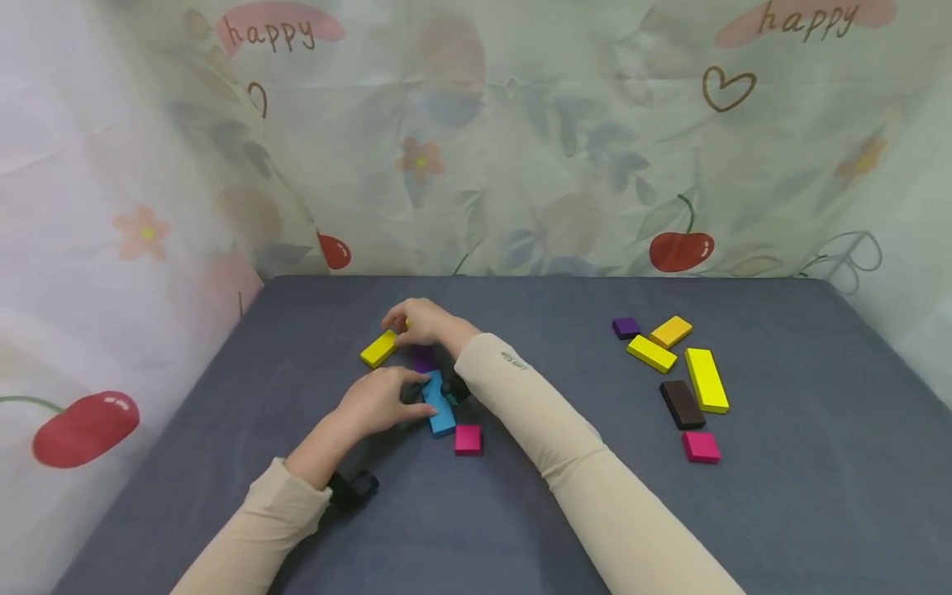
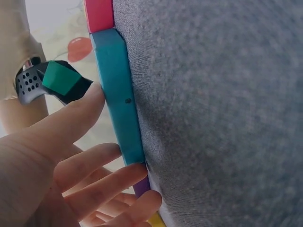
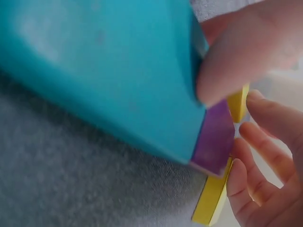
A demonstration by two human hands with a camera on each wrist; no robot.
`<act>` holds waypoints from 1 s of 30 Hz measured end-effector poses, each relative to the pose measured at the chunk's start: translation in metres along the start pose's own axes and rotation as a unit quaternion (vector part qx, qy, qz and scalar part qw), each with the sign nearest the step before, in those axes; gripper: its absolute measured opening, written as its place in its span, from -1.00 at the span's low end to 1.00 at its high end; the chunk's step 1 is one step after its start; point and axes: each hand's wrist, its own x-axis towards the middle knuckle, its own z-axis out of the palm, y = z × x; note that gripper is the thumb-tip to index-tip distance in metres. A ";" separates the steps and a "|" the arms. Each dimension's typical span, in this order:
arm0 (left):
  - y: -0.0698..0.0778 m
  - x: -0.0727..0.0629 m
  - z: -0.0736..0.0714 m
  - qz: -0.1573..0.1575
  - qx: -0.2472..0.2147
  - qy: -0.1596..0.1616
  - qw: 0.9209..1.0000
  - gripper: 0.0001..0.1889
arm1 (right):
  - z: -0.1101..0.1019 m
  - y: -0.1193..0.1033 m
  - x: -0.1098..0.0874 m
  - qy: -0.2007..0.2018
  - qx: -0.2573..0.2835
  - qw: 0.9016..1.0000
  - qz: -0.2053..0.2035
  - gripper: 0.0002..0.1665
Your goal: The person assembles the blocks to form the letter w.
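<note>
My left hand (image 1: 381,400) rests thumb and fingertips along a long blue block (image 1: 441,417), its fingers loosely bent. Farther away, my right hand (image 1: 427,321) has bent fingers at a yellow block (image 3: 238,106), mostly hidden in the head view. Another yellow block (image 1: 378,349) lies just left of that hand, close to its fingertips. Between the two hands sits a small purple block (image 1: 423,359), against the far end of the blue one. A pink block (image 1: 468,440) meets the blue block's near end.
A second group lies to the right: a purple block (image 1: 626,328), an orange-yellow block (image 1: 671,331), a short yellow block (image 1: 651,354), a long yellow block (image 1: 706,380), a dark brown block (image 1: 682,404) and a pink block (image 1: 702,447). All are on a grey cloth-covered table (image 1: 565,512).
</note>
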 end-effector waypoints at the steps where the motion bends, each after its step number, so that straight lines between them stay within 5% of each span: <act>1: 0.000 0.000 0.000 0.002 -0.001 0.000 1.000 -0.39 | 0.001 -0.001 0.001 -0.003 -0.005 1.000 0.003 -0.57; 15: 0.001 0.000 0.000 -0.001 -0.007 -0.005 1.000 -0.39 | 0.008 -0.009 0.005 -0.030 -0.080 0.996 0.022 -0.50; 30: 0.000 0.000 -0.001 0.002 -0.004 -0.007 1.000 -0.40 | 0.010 -0.013 0.006 -0.001 -0.140 0.989 0.041 -0.56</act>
